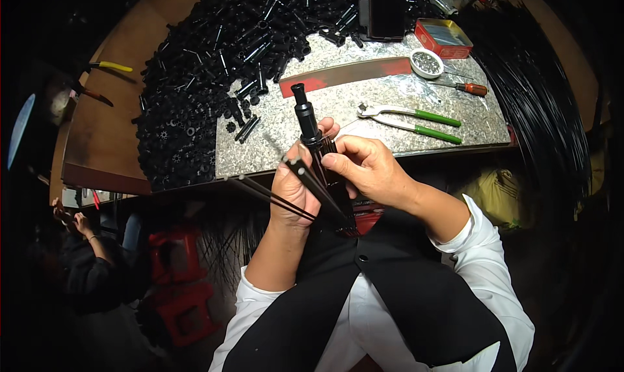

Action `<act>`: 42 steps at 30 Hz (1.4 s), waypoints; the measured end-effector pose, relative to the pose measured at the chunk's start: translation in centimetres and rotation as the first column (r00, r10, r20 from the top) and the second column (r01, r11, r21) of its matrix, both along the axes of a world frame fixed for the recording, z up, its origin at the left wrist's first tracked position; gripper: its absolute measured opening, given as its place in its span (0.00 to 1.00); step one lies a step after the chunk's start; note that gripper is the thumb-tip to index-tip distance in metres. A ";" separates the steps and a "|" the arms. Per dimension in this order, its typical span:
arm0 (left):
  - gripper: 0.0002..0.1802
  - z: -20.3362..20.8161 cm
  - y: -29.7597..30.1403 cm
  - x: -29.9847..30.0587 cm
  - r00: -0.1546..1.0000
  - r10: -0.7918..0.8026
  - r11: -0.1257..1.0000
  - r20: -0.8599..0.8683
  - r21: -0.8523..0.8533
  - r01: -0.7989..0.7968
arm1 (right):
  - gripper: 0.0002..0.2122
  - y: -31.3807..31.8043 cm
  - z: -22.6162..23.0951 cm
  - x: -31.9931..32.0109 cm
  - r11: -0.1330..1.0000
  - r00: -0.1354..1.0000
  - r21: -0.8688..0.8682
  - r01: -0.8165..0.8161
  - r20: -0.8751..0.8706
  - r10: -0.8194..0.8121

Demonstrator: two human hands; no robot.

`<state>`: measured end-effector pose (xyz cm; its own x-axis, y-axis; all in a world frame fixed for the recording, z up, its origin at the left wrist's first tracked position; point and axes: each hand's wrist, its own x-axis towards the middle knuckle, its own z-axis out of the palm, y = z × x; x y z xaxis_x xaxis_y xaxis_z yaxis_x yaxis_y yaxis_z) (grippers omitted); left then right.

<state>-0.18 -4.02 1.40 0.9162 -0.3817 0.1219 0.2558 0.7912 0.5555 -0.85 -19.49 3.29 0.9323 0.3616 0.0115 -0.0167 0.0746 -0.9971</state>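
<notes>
Just off the table's near edge, my left hand (294,188) is closed around what looks like a black umbrella frame (307,119). Its stepped tubular top points up and away from me, and thin dark ribs gather below it. Several rods with pale round ends (300,171) fan out across my left palm. My right hand (367,167) pinches the ribs just under the tube, thumb on top and fingers bent behind; the exact spot between the fingertips is hidden. Beyond my right hand, pincers with green handles (416,121) lie on the speckled tabletop (260,157).
Black plastic tubes and fittings (214,66) heap over the table's left and back. A red-grey bar (344,76), white bowl of small metal parts (427,63), red tin (444,38) and screwdriver (471,88) lie behind. Long black rods (543,99) hang at right; another person (91,255) sits left.
</notes>
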 end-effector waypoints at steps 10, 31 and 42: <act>0.20 -1.4 0.3 0.5 0.998 -0.009 1.000 0.055 -0.009 0.010 | 0.12 -0.1 -0.8 0.5 0.983 0.989 0.160 -0.095 -0.097 0.111; 0.33 -1.9 1.2 0.7 0.973 -0.225 0.970 0.060 -0.077 0.229 | 0.11 -0.6 -0.4 1.4 0.949 0.959 0.215 -0.231 -0.113 0.259; 0.31 -0.8 1.2 0.7 0.999 0.028 1.000 0.043 -0.004 -0.028 | 0.09 0.6 0.1 0.8 0.978 0.987 0.132 -0.161 0.037 0.158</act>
